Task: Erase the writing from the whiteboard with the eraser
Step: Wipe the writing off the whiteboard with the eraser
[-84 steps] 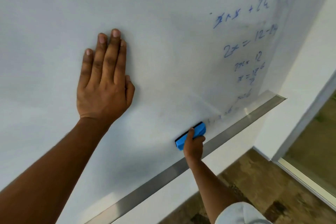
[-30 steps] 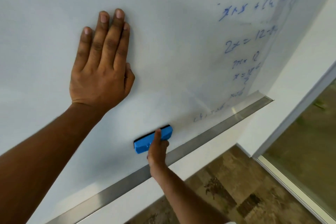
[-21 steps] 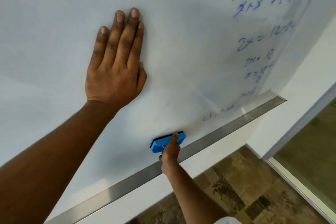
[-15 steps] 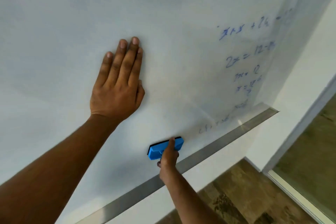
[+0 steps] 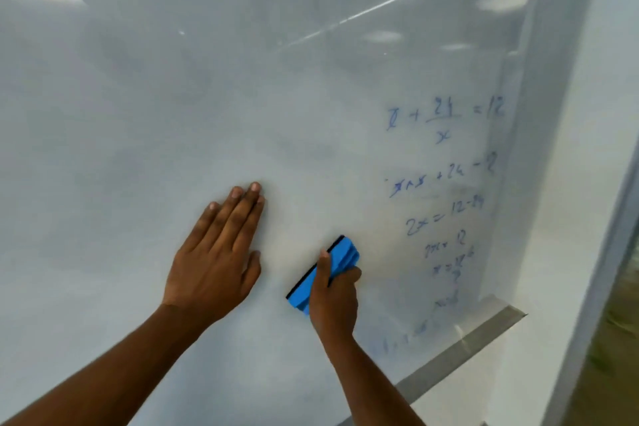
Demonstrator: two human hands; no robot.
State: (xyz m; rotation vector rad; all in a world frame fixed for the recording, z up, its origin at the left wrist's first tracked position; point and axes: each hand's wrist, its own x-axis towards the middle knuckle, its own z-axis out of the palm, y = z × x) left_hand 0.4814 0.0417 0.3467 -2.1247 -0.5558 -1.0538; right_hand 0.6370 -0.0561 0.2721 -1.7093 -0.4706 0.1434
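Note:
A large whiteboard [image 5: 173,97] fills most of the view. Blue handwritten equations [image 5: 446,190] run down its right side, with a smudged line near the bottom right. My left hand [image 5: 218,259] presses flat on the board with straight fingers, left of the eraser. My right hand [image 5: 333,297] grips a blue eraser [image 5: 342,258] with a black felt edge. The eraser lies tilted against the board, left of the lower equations and above the tray.
A metal tray [image 5: 460,349] runs along the board's bottom edge. A white wall [image 5: 567,252] and a grey frame [image 5: 619,235] stand to the right. Brownish floor [image 5: 615,356] shows at the lower right.
My right hand has lifted the eraser up the board from near the tray and tilted it steeper. The view has risen, showing more equations. My left hand stays flat on the board.

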